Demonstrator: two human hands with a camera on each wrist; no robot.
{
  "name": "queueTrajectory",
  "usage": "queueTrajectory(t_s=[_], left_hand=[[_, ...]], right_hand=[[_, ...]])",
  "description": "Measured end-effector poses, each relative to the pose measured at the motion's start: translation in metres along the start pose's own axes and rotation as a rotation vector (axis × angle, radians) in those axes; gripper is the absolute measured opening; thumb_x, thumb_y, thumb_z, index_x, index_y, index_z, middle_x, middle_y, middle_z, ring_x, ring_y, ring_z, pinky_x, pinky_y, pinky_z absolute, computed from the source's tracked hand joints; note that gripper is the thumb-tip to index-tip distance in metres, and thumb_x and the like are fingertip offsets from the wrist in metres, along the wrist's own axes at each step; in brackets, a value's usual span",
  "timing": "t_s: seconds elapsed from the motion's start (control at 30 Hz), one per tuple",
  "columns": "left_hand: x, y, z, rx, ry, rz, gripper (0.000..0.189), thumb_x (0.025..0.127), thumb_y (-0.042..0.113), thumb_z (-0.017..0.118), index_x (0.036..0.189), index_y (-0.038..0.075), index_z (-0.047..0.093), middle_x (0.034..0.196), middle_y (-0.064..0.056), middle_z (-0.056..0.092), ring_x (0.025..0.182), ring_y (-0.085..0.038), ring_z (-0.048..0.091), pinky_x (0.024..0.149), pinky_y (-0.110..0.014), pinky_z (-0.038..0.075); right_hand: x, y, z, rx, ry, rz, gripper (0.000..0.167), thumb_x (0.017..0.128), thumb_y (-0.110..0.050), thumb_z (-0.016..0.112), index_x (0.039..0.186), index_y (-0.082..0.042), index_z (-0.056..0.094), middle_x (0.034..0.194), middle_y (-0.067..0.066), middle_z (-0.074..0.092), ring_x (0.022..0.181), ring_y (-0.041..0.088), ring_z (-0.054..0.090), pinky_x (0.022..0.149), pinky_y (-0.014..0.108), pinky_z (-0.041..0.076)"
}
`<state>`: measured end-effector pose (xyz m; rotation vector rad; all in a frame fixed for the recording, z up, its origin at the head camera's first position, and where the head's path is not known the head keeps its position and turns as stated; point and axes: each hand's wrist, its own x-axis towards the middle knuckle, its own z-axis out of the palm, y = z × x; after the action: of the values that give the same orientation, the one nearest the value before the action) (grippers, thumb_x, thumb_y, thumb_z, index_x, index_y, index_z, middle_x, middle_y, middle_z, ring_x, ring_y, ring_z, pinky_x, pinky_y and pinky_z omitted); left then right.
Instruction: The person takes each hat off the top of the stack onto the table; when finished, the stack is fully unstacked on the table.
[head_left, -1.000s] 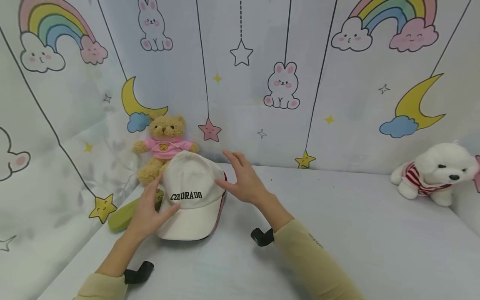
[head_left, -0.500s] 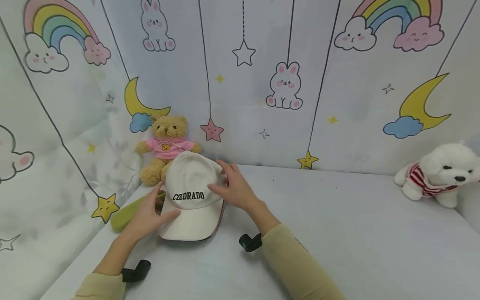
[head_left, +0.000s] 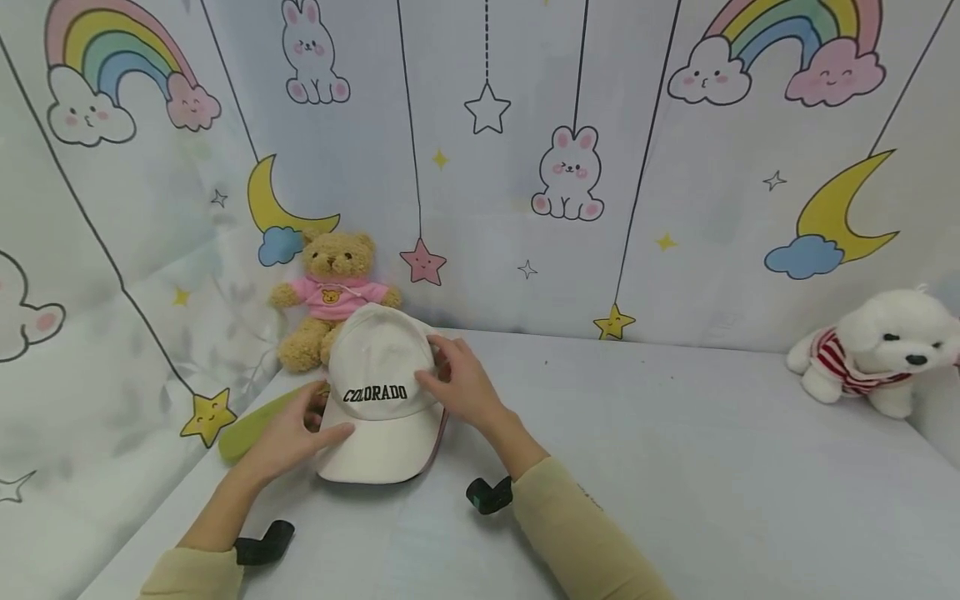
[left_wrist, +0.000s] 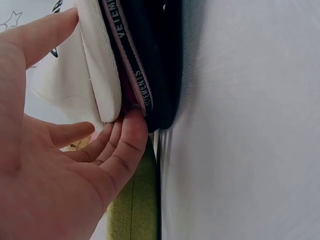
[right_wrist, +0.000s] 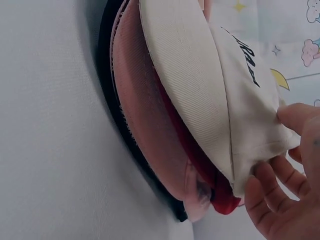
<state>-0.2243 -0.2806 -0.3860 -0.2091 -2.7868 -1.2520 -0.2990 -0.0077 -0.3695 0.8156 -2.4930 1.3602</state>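
A white baseball cap (head_left: 382,354) lettered COLORADO tops a stack of caps on the white table. Under it in the right wrist view show a red cap (right_wrist: 224,202), a pink cap (right_wrist: 145,115) and a black brim (right_wrist: 103,60). My left hand (head_left: 285,442) holds the white brim's left side, thumb on top and fingertips tucked at the gap below, by a band lettered VETEMENTS (left_wrist: 142,90). Across the stack, my right hand (head_left: 467,387) pinches the white crown's right side, thumb on its front and fingers at its lower edge.
A teddy bear (head_left: 337,254) in a pink hoodie sits behind the caps. Left of them lies a long green fabric item (head_left: 247,435). A white plush dog (head_left: 892,329) stands far right. A printed cloth backdrop (head_left: 487,200) rises behind the table.
My right hand has come left and down onto the white cap's side. The left fingers have closed in around the brim edge. The caps stay in place.
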Motion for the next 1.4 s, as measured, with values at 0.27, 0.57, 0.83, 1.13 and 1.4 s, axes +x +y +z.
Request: queueTrajectory(t_s=[0.27,0.57,0.83,1.13,1.4], left_hand=[[-0.002,0.002,-0.001,0.005,-0.015,-0.033,0.085,0.090,0.037,0.076,0.152,-0.003,0.034,0.130,-0.023,0.054,0.100,-0.028,0.053,0.077,-0.036,0.047],[-0.001,0.008,-0.003,-0.027,-0.022,-0.020,0.088,0.090,0.035,0.077,0.153,-0.006,0.031,0.134,-0.025,0.051,0.099,-0.028,0.053,0.073,-0.035,0.047],[-0.001,0.015,-0.011,-0.021,-0.012,-0.025,0.093,0.092,0.038,0.075,0.156,-0.006,0.025,0.139,-0.025,0.047,0.107,-0.032,0.055,0.075,-0.036,0.050],[0.007,0.034,-0.022,0.035,0.002,-0.003,0.094,0.091,0.041,0.075,0.156,-0.006,0.026,0.142,-0.026,0.045,0.114,-0.038,0.053,0.078,-0.038,0.052],[0.017,0.058,-0.021,0.041,0.019,0.071,0.093,0.091,0.041,0.076,0.158,-0.001,0.027,0.139,-0.020,0.049,0.113,-0.034,0.054,0.082,-0.040,0.051]], right_hand=[[-0.001,-0.002,0.002,0.011,0.015,0.002,0.051,0.097,-0.020,0.070,0.143,-0.007,0.053,0.104,0.005,0.051,0.090,0.017,0.049,0.075,0.028,0.046],[0.001,-0.006,-0.002,0.009,0.038,-0.010,0.049,0.097,-0.017,0.069,0.142,-0.005,0.054,0.102,0.007,0.052,0.090,0.022,0.052,0.074,0.029,0.046],[0.008,-0.013,-0.009,0.004,0.023,-0.041,0.052,0.097,-0.017,0.068,0.144,-0.003,0.051,0.103,0.008,0.053,0.089,0.018,0.052,0.074,0.028,0.048],[0.016,-0.024,-0.031,0.004,0.012,-0.041,0.054,0.099,-0.019,0.067,0.147,-0.004,0.049,0.108,0.012,0.055,0.093,0.021,0.056,0.075,0.029,0.052],[0.018,-0.027,-0.056,0.018,0.059,-0.059,0.055,0.098,-0.016,0.068,0.148,-0.003,0.049,0.107,0.012,0.054,0.093,0.023,0.055,0.073,0.031,0.052]])
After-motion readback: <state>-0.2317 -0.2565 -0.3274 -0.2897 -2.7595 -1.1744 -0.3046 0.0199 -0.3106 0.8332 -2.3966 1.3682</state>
